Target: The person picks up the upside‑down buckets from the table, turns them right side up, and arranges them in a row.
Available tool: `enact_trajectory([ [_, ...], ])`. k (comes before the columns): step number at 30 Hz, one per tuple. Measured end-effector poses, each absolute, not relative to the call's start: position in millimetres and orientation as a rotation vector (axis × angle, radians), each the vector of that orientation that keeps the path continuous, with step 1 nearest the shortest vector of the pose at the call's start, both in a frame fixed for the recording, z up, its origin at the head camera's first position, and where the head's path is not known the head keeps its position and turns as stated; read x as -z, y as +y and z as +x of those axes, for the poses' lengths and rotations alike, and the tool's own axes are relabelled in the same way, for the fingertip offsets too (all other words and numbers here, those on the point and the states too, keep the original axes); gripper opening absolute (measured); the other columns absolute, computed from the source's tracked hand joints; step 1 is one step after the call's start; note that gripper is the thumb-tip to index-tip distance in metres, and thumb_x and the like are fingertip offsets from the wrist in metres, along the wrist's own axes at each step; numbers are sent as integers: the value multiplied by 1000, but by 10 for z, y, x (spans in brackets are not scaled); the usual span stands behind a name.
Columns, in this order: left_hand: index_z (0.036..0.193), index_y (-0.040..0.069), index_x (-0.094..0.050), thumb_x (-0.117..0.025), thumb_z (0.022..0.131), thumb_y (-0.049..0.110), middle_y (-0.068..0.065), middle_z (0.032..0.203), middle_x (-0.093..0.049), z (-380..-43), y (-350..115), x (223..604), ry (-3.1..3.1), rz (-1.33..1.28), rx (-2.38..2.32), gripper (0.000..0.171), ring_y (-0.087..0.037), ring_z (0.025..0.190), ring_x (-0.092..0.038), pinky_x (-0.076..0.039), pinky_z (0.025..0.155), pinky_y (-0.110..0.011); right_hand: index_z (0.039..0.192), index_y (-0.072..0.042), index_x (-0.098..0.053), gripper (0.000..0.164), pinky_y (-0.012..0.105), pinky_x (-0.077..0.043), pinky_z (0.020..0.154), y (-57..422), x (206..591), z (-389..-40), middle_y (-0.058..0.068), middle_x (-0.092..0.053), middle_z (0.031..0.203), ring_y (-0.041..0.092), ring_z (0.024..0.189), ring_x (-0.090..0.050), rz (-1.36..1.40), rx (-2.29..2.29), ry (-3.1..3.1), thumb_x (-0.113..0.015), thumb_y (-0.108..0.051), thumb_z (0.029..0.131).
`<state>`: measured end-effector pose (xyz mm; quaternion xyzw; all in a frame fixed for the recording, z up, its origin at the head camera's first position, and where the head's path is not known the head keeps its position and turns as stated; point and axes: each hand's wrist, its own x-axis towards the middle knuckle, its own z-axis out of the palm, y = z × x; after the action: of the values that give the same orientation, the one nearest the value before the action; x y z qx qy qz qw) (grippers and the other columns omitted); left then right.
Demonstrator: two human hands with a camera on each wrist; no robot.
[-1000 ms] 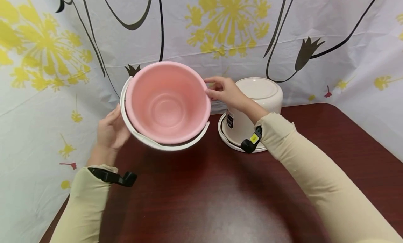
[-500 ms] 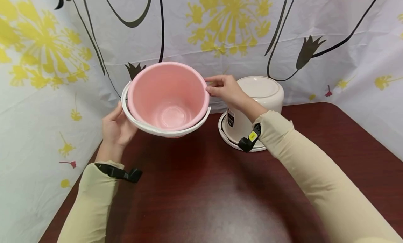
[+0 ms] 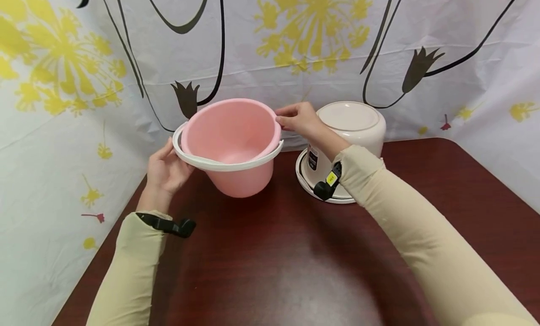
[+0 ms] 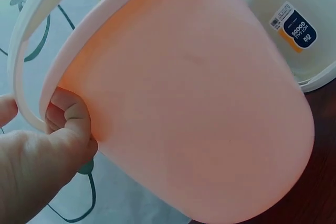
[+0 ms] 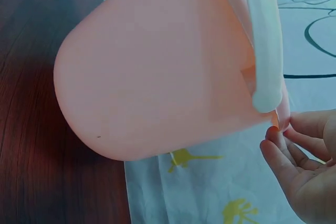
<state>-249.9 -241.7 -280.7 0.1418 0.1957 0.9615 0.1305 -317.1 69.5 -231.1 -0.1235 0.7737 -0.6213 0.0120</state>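
Observation:
A pink bucket [image 3: 242, 178] with a white handle [image 3: 219, 166] is held in the air over the table's back part, its mouth tilted toward me. My left hand [image 3: 166, 173] grips the rim from the left; in the left wrist view its fingers [image 4: 68, 111] curl under the rim beside the handle's end. On the far side, my right hand [image 3: 301, 122] pinches the rim near the other handle end. In the right wrist view, thumb and fingertips [image 5: 278, 150] meet at the rim's edge. Nothing is seen inside the visible part of the bucket.
An off-white bucket [image 3: 352, 119] stands upside down on the dark red-brown table [image 3: 261, 260] behind my right forearm, with a dark label on its side. A white patterned cloth [image 3: 253, 54] hangs around the table's back and sides.
The pink bucket has tilted from mouth facing me toward upright, so its outer wall now shows. My left hand has moved right with it; my right hand has barely moved.

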Motion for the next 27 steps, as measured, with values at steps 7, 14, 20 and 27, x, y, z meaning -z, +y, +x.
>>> enact_trajectory([
  [7, 115, 0, -55, -34, 100, 21, -12, 110, -53, -2522, -2407, 2844, 588, 299, -2798, 34, -25, 95, -54, -45, 75, -39, 117, 7, -57, 30, 25, -50, 78, 693, 2382, -3235, 21, -58, 116, 20, 89, -62, -351, 1857, 2461, -56, -4, 89],
  [14, 117, 1, -55, -37, 99, 22, -12, 111, -51, -2545, -2391, 2867, 598, 178, -2804, 33, -25, 93, -53, -44, 73, -39, 118, 9, -55, 31, 30, -49, 81, 699, 2454, -3274, 24, -56, 118, 16, 79, -63, -344, 1820, 2481, -55, -4, 90],
  [20, 119, 4, -56, -39, 98, 22, -11, 109, -51, -2581, -2375, 2879, 589, 87, -2820, 33, -24, 91, -53, -44, 72, -37, 119, 8, -55, 32, 29, -49, 82, 690, 2503, -3302, 22, -56, 119, 14, 83, -60, -295, 1847, 2447, -55, -4, 90],
  [27, 122, 4, -50, -46, 96, 20, -10, 114, -48, -2627, -2382, 2871, 517, -37, -2873, 31, -21, 98, -51, -44, 72, -36, 120, 8, -55, 32, 29, -48, 83, 620, 2528, -3357, 22, -55, 120, 23, 91, -61, -303, 1828, 2477, -55, -6, 91],
])
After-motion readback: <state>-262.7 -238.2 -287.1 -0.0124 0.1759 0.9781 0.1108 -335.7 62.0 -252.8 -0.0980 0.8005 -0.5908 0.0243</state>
